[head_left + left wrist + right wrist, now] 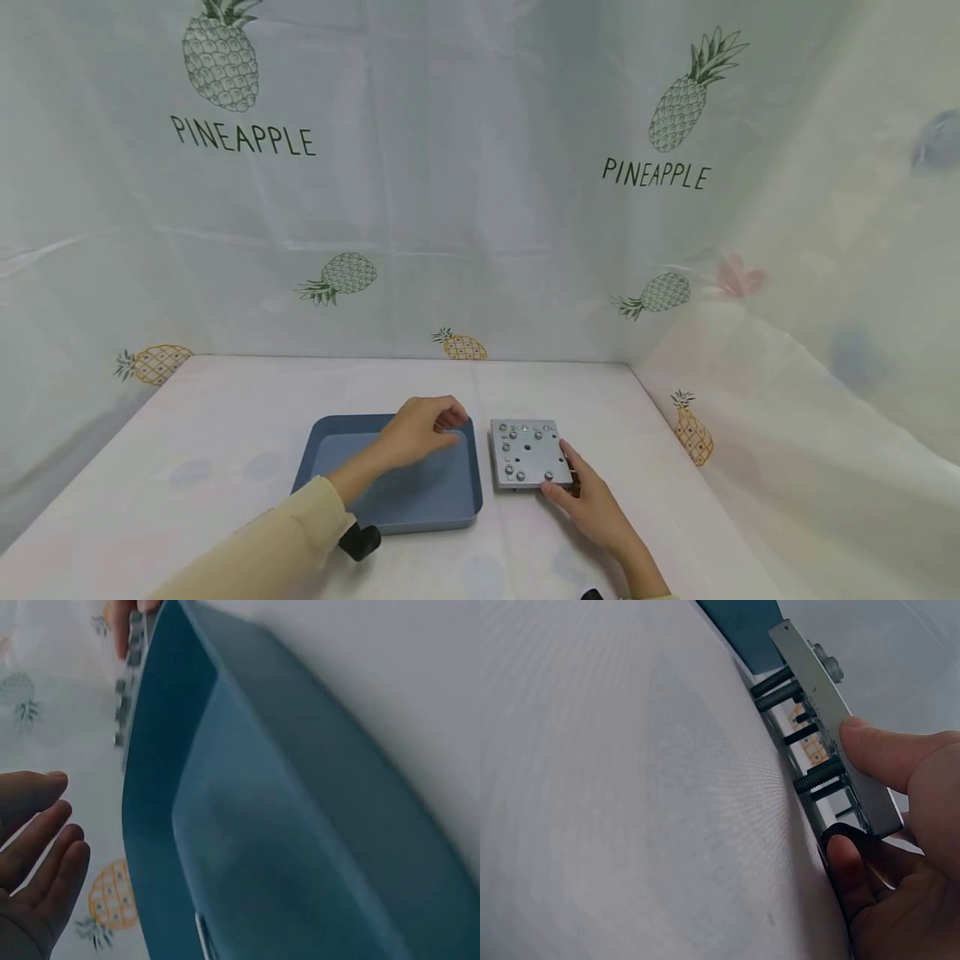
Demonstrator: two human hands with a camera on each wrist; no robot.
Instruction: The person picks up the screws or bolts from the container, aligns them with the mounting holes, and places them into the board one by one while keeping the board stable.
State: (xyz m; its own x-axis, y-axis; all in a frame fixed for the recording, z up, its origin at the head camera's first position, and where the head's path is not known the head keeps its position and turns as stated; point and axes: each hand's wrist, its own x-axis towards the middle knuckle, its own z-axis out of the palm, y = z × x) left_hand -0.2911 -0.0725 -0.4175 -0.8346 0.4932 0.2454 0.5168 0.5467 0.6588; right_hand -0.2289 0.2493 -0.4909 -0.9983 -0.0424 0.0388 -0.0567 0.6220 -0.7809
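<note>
Metal plate (528, 452) pinched at its near corner by right grip (592, 500); left grip (420, 432) loose over the blue tray (405, 500); curtain (480, 183) behind reads "PINEAPPLE".

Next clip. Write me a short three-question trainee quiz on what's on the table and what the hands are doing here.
1. True or false: the right hand grips the near corner of the metal plate.
2. Which thing is the left hand above? A) the blue tray B) the metal plate C) bare tablecloth
3. In the right wrist view, what keeps the metal plate raised off the tablecloth?

Key
1. True: thumb on top, fingers beneath its edge.
2. A; the hand, fingers curled, is over the tray's far right corner, and nothing shows in its grasp.
3. The dark threaded bolts sticking out of its underside.
</note>
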